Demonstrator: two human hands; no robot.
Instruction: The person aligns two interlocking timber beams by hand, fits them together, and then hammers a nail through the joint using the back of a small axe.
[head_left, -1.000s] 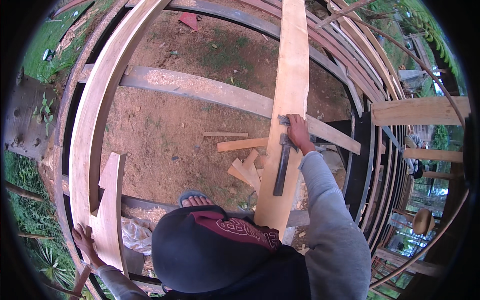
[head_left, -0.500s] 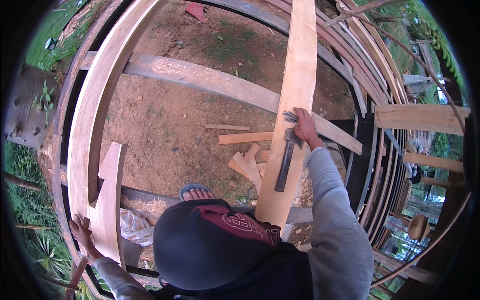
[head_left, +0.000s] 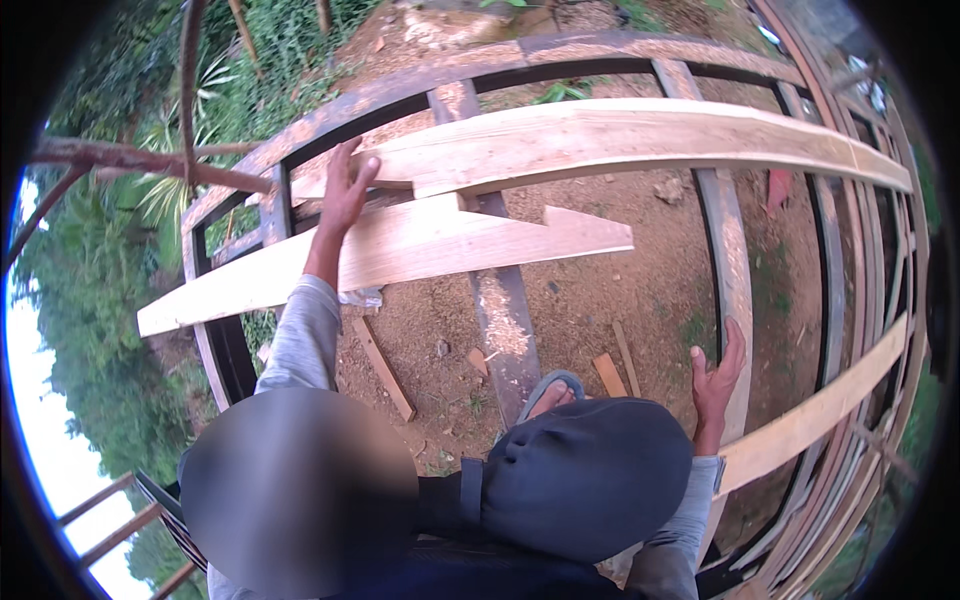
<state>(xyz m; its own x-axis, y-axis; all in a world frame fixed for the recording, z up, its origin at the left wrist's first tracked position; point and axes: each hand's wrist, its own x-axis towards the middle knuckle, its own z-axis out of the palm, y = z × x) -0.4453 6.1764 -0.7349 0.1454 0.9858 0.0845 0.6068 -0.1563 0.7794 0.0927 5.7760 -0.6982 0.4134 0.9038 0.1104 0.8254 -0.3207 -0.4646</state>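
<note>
View has turned to my left since a moment ago. My right hand [head_left: 718,378], which was then at the nails and hammer, is now away from them, open, its thumb and fingers apart, near a joist [head_left: 724,235]. My left hand [head_left: 346,195] is also open, close to the end of the plank [head_left: 600,140]; whether it touches, I cannot tell. The notched board [head_left: 430,245] lies just beside this plank, partly behind my left forearm. Shavings [head_left: 503,318] cover some of another joist. Below is brown ground [head_left: 600,290] with scraps [head_left: 384,370], and my slipper [head_left: 572,382]. Green plants [head_left: 130,380] stand at the left.
</note>
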